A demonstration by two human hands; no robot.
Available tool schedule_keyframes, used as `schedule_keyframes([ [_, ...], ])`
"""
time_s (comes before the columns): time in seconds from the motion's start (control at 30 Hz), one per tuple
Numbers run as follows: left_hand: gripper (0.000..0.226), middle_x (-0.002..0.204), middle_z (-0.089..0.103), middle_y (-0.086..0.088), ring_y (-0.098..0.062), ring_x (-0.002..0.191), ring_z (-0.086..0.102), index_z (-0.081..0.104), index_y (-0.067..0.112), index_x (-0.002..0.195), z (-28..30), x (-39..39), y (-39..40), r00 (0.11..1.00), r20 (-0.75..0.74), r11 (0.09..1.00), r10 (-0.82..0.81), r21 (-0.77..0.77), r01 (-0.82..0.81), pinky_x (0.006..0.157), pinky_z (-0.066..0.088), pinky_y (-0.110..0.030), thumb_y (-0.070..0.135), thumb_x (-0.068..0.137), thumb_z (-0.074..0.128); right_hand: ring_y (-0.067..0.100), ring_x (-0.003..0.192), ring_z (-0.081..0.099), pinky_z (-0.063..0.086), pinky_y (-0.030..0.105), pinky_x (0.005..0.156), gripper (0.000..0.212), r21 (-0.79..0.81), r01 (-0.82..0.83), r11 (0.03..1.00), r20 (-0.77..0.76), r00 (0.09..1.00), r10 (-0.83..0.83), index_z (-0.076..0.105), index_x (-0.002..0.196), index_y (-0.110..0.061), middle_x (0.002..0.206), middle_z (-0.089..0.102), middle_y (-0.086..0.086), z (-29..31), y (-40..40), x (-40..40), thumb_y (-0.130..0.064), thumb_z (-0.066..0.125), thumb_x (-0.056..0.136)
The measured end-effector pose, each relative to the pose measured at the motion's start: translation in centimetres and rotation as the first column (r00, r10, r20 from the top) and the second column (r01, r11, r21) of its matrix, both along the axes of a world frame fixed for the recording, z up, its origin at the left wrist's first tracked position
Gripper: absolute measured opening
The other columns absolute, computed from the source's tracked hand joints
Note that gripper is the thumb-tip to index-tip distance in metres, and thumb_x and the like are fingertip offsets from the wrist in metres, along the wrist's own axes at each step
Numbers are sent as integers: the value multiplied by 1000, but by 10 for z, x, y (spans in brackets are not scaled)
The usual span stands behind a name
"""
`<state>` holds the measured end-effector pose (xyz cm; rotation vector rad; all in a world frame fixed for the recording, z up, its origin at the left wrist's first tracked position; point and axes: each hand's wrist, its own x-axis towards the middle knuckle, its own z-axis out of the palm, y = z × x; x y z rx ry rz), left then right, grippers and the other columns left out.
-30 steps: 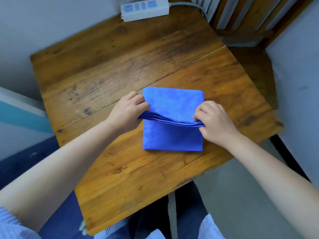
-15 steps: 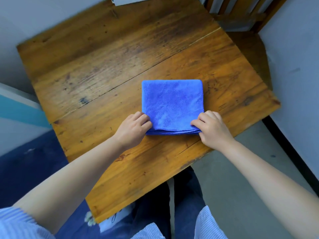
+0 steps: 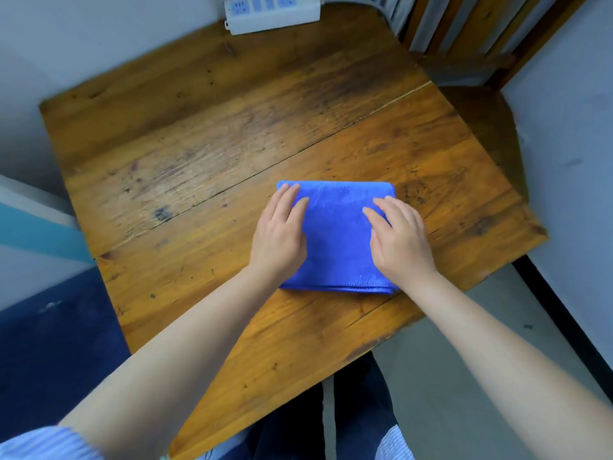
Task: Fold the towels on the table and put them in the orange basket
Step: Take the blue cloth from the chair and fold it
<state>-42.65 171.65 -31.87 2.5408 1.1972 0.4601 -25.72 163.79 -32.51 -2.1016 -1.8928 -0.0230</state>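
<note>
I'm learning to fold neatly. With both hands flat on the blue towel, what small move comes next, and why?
Probably pick it up. The blue towel already lies as a compact square on the table, with the left hand and right hand pressing it flat, so folding looks finished. The orange basket is not in view, so it must be found first.

Soft, even daylight, fairly bright, no hard glare. Faint shadows under both hands on the towel [image 3: 335,234]. Wide-angle bend at edges: table [image 3: 205,154] sides bow outward. Forearms near bottom look stretched & slightly blurry.
</note>
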Motion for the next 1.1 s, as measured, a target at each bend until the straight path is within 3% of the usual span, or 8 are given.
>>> schedule_keyframes([
  [0.1,51,140,37,-29,-47,134,28,48,-9,126,-8,26,15,993,-32,987,116,-110,-119,109,25,-53,-1,76,40,33,139,24,16,50,112,46,-261,55,964,-58,996,-72,43,134,-8,148,30,17,-5,45,-3,-8,41,88],
  [0.23,57,156,7,-9,-25,145,0,16,9,146,-48,28,23,957,-278,974,81,-182,-135,116,-2,-41,29,96,33,22,144,4,-2,45,114,51,-380,-25,925,-18,1000,20,20,145,-20,156,10,4,-29,66,0,-29,32,96],
  [0.47,81,153,7,-24,-44,141,7,22,10,145,-54,26,25,931,-329,934,156,-259,-247,115,9,-47,43,73,8,21,144,5,-3,41,115,58,-433,61,899,-76,992,-103,14,146,-16,156,10,2,-47,61,10,-39,32,95],
  [0.67,72,153,1,-23,-40,142,2,19,13,146,-47,27,22,919,-324,888,225,-321,-330,115,5,-47,36,78,26,24,144,-1,-2,49,114,56,-478,266,837,-154,913,-379,11,146,-17,157,4,5,-47,51,25,-36,29,97],
  [0.77,65,140,26,-40,-55,131,26,40,-6,133,-38,19,8,927,-222,919,302,-191,-345,105,24,-60,19,74,47,26,144,-3,0,50,114,58,-475,264,839,-157,913,-376,12,146,-11,156,2,10,-35,52,29,-34,32,96],
  [0.83,59,129,43,-41,-56,118,44,50,-12,123,-35,10,-7,897,-220,909,382,-84,-408,94,38,-61,14,71,50,29,144,0,1,49,114,56,-399,179,899,-186,945,-270,22,143,-7,155,9,13,-24,60,27,-30,37,95],
  [0.93,61,132,48,-24,-40,120,47,37,-4,136,-26,4,-25,784,-349,746,513,-270,-608,97,39,-45,21,82,46,28,143,6,3,45,114,52,-352,-88,932,-224,974,7,34,138,-6,152,21,12,-10,85,9,-25,45,91],
  [1.1,69,117,57,-11,-30,106,54,17,6,145,-25,11,-54,654,-560,684,509,-198,-702,83,40,-37,27,85,43,26,134,29,26,40,107,54,-525,-436,731,-205,898,388,30,139,-12,142,38,8,-7,125,-35,-23,47,89],
])
